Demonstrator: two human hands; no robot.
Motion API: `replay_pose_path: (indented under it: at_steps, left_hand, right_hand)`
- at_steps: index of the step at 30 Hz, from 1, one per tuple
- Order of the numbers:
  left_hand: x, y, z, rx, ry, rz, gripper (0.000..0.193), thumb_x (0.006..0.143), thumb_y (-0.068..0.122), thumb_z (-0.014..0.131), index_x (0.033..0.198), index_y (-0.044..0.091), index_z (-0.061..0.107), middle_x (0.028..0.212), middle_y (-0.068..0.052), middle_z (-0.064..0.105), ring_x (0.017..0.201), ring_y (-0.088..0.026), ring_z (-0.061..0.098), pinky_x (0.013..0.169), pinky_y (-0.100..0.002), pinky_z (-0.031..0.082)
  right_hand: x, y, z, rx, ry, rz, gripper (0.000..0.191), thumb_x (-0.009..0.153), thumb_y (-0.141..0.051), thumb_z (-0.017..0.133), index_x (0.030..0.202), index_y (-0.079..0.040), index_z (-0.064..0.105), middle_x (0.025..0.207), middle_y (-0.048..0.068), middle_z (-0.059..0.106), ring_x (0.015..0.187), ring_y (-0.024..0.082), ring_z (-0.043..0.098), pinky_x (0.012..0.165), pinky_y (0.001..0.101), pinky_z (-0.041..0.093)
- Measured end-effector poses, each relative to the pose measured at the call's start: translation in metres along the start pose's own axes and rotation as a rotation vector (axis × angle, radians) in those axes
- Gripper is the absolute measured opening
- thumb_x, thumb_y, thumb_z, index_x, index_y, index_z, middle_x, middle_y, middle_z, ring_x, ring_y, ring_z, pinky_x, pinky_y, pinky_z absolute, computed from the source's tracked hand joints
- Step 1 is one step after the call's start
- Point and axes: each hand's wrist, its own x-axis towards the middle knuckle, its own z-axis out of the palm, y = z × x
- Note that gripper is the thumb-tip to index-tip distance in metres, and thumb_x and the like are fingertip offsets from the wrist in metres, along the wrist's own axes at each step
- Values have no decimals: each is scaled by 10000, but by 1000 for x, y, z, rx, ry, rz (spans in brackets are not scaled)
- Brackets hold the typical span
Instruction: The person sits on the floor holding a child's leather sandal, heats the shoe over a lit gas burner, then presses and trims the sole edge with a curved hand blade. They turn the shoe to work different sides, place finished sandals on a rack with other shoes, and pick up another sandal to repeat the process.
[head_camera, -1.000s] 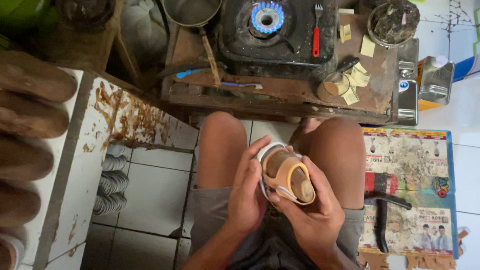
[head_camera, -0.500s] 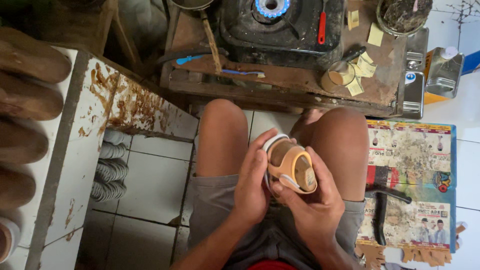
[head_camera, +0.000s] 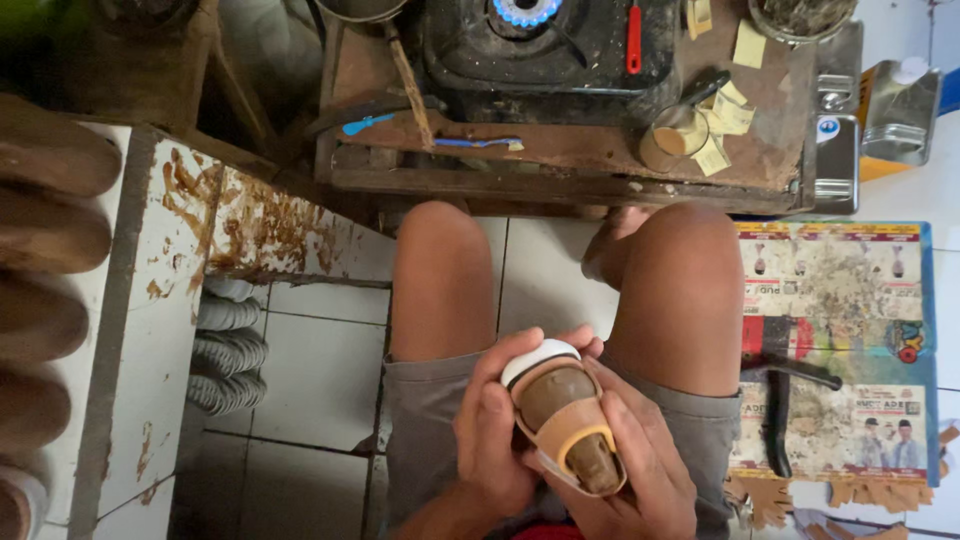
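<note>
Tan shoe (head_camera: 563, 420) — underside hidden — held by both hands.

White tiled floor (head_camera: 325, 395) with dark grout, stained low wooden workbench (head_camera: 560, 160), black gas burner (head_camera: 540, 40) lit blue, glue-smeared white tiled ledge (head_camera: 190, 260) at left, printed poster sheet (head_camera: 840, 340) on floor, even daylight.

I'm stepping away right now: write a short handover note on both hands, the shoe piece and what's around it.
Left hand: grips the small shoe from its left side, thumb on the brown upper.
Right hand: cradles it from the right and below, fingers along the tan strap edge.
The shoe sits on a brown last, white sole rim up, over the lap.
Ahead: lit gas burner on the low bench, glue cup, paper scraps.
Done or left: cannot tell.
</note>
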Motion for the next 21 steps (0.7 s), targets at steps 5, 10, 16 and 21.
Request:
replay_pose_path:
  at_steps: [5, 10, 16, 21]
  left_hand:
    - [-6, 0, 2, -31, 28, 9, 513, 1178, 406, 317, 1517, 29, 395, 1510, -326, 534, 1392, -404, 568, 1218, -526, 444]
    - [-9, -3, 0, -30, 40, 24, 512, 1179, 407, 315, 1518, 31, 397, 1505, -336, 533, 1382, -408, 571, 1215, -533, 444]
    - [-15, -9, 1, -93, 85, 81, 509, 1188, 376, 311, 1518, 0, 405, 1470, -367, 544, 1360, -432, 578, 1207, -563, 442]
    - [-16, -7, -2, -92, 59, 18, 512, 1166, 386, 301, 1515, 19, 379, 1501, -348, 525, 1387, -425, 563, 1224, -549, 436]
  right_hand:
    - [-8, 1, 1, 49, 2, 11, 836, 746, -191, 928, 1426, -53, 462, 1281, 282, 645, 1214, 394, 692, 1021, 450, 597]
    - [-9, -2, 3, 58, 18, 21, 780, 751, -196, 911, 1388, -40, 489, 1269, 289, 647, 1209, 398, 694, 1026, 463, 600]
    - [-8, -5, 5, 88, 42, 33, 698, 765, -201, 896, 1330, -20, 530, 1242, 313, 654, 1190, 430, 708, 1003, 473, 612]
    - [-9, -1, 4, 80, 19, 12, 733, 763, -222, 906, 1345, -22, 510, 1239, 308, 649, 1185, 428, 701, 1012, 487, 602]
